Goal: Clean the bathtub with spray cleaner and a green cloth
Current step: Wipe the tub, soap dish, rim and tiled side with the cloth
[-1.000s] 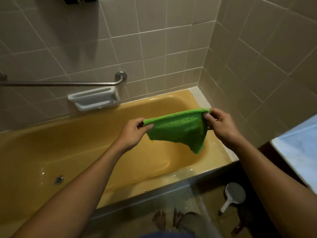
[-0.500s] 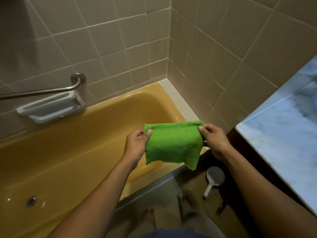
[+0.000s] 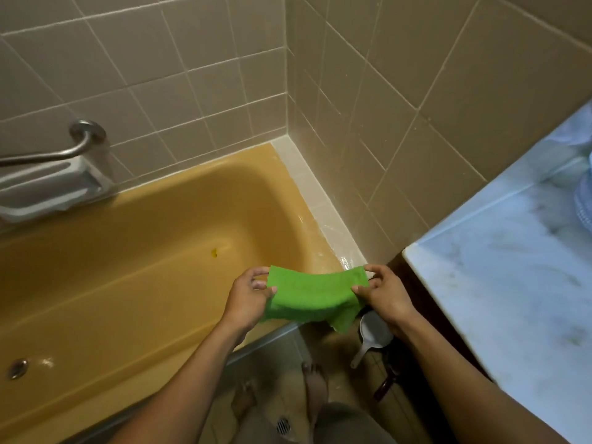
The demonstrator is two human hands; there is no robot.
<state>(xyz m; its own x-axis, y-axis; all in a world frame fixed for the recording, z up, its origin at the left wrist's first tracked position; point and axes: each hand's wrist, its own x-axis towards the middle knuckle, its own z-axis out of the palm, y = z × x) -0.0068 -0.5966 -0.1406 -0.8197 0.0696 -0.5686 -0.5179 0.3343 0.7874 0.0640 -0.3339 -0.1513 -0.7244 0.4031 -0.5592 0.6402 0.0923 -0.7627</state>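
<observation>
Both hands stretch a green cloth [image 3: 315, 298] between them above the yellow bathtub's [image 3: 128, 267] near rim. The left hand [image 3: 248, 298] pinches its left edge; the right hand [image 3: 386, 294] pinches its right edge.

Setting: a bathroom. Mustard-yellow bathtub [image 3: 128, 283] fills the left of frame, its drain [image 3: 17, 368] at lower left. Beige tiled walls [image 3: 192, 75] meet at upper centre. Metal grab bar [image 3: 64, 152] and white soap dish [image 3: 48, 193] at left. Marble counter [image 3: 512, 283] at right; floor drain [image 3: 283, 426] at bottom.

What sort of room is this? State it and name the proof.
A bathroom, it seems: a yellow bathtub against tiled walls, with a metal grab bar and soap dish above it.
</observation>
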